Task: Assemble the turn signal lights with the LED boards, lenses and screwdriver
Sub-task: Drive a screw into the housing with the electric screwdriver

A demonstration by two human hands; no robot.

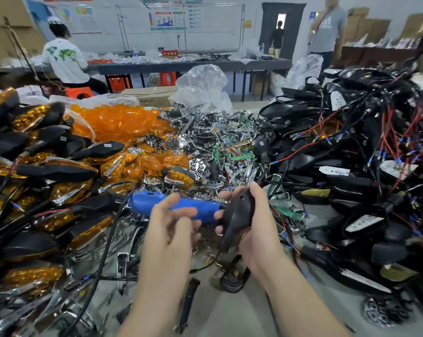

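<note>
Head view, and both hands are up in the middle, just above the worktop [230, 314]. The left hand [171, 224] has its grip curled around the blue screwdriver [193, 210], fingers over the top, thumb underneath, with the tool lying sideways and its nose pointing right. A black cable [103, 249] trails off its back end toward the near left.

The right hand [259, 229] has its grip clamped on a black light housing [239, 212], thumb over the upper edge, fingertips showing at the left side. The stalk points down toward the worktop. Screwdriver nose and housing meet right at the housing's left edge; blur hides whether they actually touch.

Piled on the left are finished lights [50, 171], amber fronts on black bodies. Behind them sits a heap of orange lenses [123, 122]. In the centre is a tangle of chrome reflectors and green boards [220, 144]. The right side is stacked high with black housings trailing red and black wires [351, 152]. A crumpled clear plastic bag [203, 86] rises behind the heaps.

Further back, a person in a white shirt [64, 59] sits at a long table, and another in a grey shirt [327, 30] stands at the right.
</note>
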